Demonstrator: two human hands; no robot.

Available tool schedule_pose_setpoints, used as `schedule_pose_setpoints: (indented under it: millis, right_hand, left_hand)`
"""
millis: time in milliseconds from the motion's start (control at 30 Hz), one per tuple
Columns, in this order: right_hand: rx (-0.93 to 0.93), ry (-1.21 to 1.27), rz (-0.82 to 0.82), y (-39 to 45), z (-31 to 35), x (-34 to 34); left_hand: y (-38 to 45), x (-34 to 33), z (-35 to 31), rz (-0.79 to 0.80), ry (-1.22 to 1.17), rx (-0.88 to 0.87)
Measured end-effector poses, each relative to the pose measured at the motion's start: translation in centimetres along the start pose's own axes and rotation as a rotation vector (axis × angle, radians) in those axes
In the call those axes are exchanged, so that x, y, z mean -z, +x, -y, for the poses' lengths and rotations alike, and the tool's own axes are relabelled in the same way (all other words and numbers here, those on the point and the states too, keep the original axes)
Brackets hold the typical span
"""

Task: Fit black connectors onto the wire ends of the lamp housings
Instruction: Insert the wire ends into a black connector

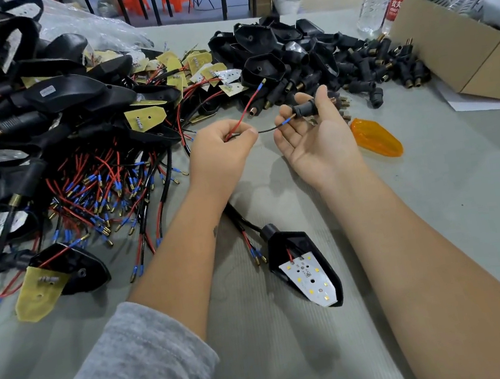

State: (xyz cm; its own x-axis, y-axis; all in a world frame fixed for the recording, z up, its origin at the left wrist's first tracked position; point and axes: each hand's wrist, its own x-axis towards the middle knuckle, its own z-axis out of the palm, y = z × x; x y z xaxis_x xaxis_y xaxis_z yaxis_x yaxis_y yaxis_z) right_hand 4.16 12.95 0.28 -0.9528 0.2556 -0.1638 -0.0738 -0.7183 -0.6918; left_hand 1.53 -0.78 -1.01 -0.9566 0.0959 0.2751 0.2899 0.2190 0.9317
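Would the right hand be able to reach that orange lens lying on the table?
Probably yes: the orange lens lies just beside the right hand with nothing between, though that hand holds a black connector.

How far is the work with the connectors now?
In hand: the left hand pinches a housing's wires while the right hand holds a black connector at the black wire's end. The red wire is still free. Left: the wired housings pile.

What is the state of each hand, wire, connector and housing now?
Left hand: pinches red and black wires.
Right hand: holds black connector.
Black wire: tip at the connector's opening.
Red wire: tip free.
Lamp housing: on table, board exposed.
Orange lens: on table, apart.
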Motion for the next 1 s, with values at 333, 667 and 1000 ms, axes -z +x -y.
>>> schedule_pose_setpoints:
  millis: [333, 667, 1000]
  right_hand:
    - [0.007, -0.092, 0.017, -0.14, -0.04, -0.29]
    - [0.004, -0.096, 0.096, -0.51, 0.10, -0.39]
    - [-0.016, -0.066, 0.112, -0.71, 0.26, -0.30]
  left_hand:
    - [-0.35, 0.15, -0.77, -0.109, -0.058, -0.015]
    - [-0.37, 0.48, -0.86, -0.122, -0.043, -0.032]
    - [-0.31, 0.40, -0.53, -0.150, 0.100, -0.095]
